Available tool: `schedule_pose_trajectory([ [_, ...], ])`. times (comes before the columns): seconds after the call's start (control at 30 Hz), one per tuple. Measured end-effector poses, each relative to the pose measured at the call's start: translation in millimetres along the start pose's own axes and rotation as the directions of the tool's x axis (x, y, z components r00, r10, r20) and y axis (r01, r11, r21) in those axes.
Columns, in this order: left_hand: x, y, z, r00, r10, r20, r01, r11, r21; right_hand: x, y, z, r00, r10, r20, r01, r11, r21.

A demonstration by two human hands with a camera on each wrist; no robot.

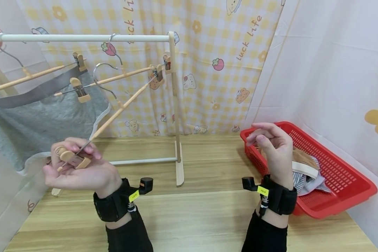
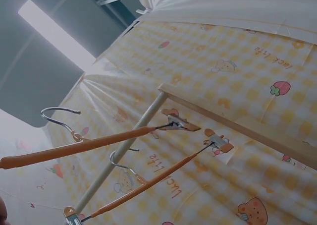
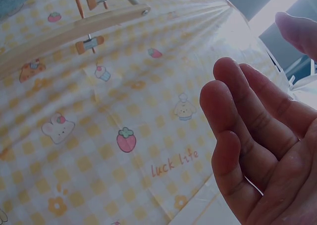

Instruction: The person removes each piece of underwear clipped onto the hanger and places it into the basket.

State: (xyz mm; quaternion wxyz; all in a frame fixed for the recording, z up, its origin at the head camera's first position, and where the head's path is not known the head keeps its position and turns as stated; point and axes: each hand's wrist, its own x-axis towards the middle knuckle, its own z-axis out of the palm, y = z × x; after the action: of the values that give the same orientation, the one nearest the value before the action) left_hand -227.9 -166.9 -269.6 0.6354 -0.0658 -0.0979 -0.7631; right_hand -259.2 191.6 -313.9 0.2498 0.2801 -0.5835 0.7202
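Fingers (image 1: 88,149) of the left hand (image 1: 78,171) pinch a slim wooden clip hanger (image 1: 113,117).

Head view: looks forward and down over the surface (image 1: 189,217), taking in the rack (image 1: 173,105). Both wrist views: close, angled upward at the checked curtain (image 2: 237,51); all three share rack and curtain.

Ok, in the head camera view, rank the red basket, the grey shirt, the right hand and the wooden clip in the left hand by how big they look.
1. Red basket and grey shirt: alike, and the shirt is cut off by the frame, so unsure.
2. Right hand.
3. Wooden clip, held in the left hand.
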Motion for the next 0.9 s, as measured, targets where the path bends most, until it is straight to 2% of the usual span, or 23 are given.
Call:
schedule_pose_trajectory([
  [0.1,-0.2,-1.7,-2.0,1.0,-0.012,0.013,0.012,0.999,0.035,0,1,-1,1.0,0.002,-0.002,-0.002,1.0,-0.003],
  [0.17,-1.6,-4.8,-4.0,0.998,-0.046,0.047,0.043,0.996,0.073,0,1,-1,1.0,0.006,-0.003,-0.006,1.0,-0.001],
  [0.23,-4.7,-9.9,-5.6,0.99,-0.089,0.107,0.077,0.99,0.12,1,1,-2,1.0,0.01,-0.007,-0.01,1.0,0.005],
  [0.3,-9.1,-15.9,-7.4,0.975,-0.128,0.179,0.096,0.98,0.173,2,2,-3,1.0,0.015,-0.006,-0.015,1.0,0.009],
  [0.4,-15.2,-24.3,-9.6,0.934,-0.197,0.298,0.129,0.964,0.232,3,2,-3,1.0,0.017,-0.007,-0.017,1.0,0.011],
  [0.53,-20.3,-31.5,-13.7,0.857,-0.278,0.433,0.143,0.937,0.319,3,3,-1,1.0,0.017,-0.001,-0.017,1.0,0.013],
  [0.63,-23.0,-35.3,-16.2,0.811,-0.317,0.492,0.149,0.925,0.35,4,4,1,1.0,0.017,0.007,-0.018,1.0,0.012],
  [0.77,-27.7,-41.2,-18.5,0.763,-0.353,0.541,0.169,0.918,0.359,4,6,3,1.0,0.018,0.019,-0.019,1.0,0.016],
  [0.9,-32.7,-48.1,-21.5,0.7,-0.414,0.581,0.217,0.9,0.379,5,8,5,0.999,0.02,0.037,-0.022,0.999,0.037],
])
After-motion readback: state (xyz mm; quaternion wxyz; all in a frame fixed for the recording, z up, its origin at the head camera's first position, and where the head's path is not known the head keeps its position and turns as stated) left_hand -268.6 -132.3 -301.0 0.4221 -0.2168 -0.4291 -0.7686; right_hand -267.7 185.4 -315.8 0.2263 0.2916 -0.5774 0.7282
